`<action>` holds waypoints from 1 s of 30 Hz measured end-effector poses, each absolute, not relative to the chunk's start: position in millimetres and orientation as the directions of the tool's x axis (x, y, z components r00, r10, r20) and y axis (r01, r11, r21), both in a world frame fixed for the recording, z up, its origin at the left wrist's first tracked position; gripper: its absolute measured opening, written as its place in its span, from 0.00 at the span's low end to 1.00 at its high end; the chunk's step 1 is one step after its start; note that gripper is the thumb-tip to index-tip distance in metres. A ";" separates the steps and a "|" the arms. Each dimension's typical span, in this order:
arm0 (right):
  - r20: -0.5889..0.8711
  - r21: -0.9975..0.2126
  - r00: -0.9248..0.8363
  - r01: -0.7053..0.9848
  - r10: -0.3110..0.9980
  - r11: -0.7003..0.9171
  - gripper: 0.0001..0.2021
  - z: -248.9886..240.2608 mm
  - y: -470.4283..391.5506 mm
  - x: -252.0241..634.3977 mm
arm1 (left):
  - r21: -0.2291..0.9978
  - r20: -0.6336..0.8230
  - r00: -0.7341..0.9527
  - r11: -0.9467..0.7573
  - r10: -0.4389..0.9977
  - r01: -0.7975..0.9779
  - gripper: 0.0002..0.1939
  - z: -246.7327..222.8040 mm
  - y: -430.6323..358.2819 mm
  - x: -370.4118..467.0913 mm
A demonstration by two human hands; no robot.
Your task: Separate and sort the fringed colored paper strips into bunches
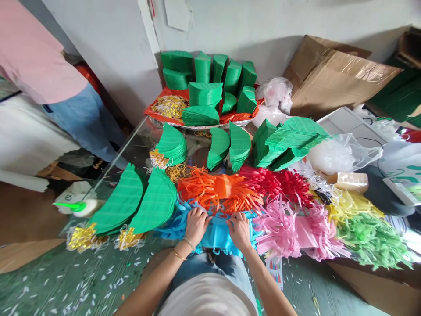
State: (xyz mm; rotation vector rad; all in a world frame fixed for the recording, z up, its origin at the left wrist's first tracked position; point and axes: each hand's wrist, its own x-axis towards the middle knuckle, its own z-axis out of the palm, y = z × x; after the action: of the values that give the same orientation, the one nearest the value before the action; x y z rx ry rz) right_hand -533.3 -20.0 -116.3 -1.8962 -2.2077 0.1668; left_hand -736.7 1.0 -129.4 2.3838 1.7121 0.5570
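A green floor [82, 281] strewn with small white paper scraps is seen nearest the camera, with the wearer's denim-clad lap at the bottom edge. Just beyond it, a pile of blue fringed paper [215, 235] is pressed under both hands: the left hand [196, 224] and the right hand [239, 228] are laid on it with fingers curled down, gripping the sheets at their upper edge. The paper is bright blue, flat in the middle and cut into thin strips along its sides. To the left, fan-shaped stacks of green paper [138, 204] with gold tassels are spread on a glass tabletop [138, 140], beside a glue bottle [82, 206] with a green nozzle. Behind the hands, orange fringes [219, 188], red fringes [279, 182], pink fringes [289, 228], yellow ones and light green fringes [371, 239] are laid in a row. Farther back, a foil tray [204, 125] loaded with folded green stacks is set against a white wall [263, 26]. Flattened cardboard [335, 74] is leaned at the right, and a person in a pink shirt [36, 57] stands at the far left.
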 end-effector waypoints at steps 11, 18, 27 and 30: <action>0.069 -0.141 -0.052 0.988 0.996 0.061 0.10 -116.0 -11.9 -556.6 | 0.310 0.247 0.337 -0.404 0.908 0.861 0.16 -126.8 2.3 -737.8; 0.105 -0.103 -0.070 0.991 0.992 0.081 0.09 -111.1 -8.0 -546.7 | 0.352 0.275 0.586 -0.647 0.762 0.676 0.17 -132.9 -4.4 -718.8; 0.194 -0.132 -0.308 0.933 0.931 0.336 0.12 -114.9 -26.4 -550.0 | 0.355 0.320 0.573 -0.656 0.755 0.667 0.16 -141.8 -3.1 -721.2; 0.223 -0.146 -0.367 0.903 0.903 0.404 0.11 -129.6 -28.0 -557.3 | 0.364 0.326 0.550 -0.638 0.769 0.678 0.16 -143.1 -4.0 -723.4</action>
State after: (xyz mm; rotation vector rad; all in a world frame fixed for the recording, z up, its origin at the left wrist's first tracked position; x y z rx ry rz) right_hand -557.3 -28.0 -129.6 -1.5824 -2.3963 -0.0023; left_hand -723.4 -4.0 -143.1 2.5887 1.2244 0.6882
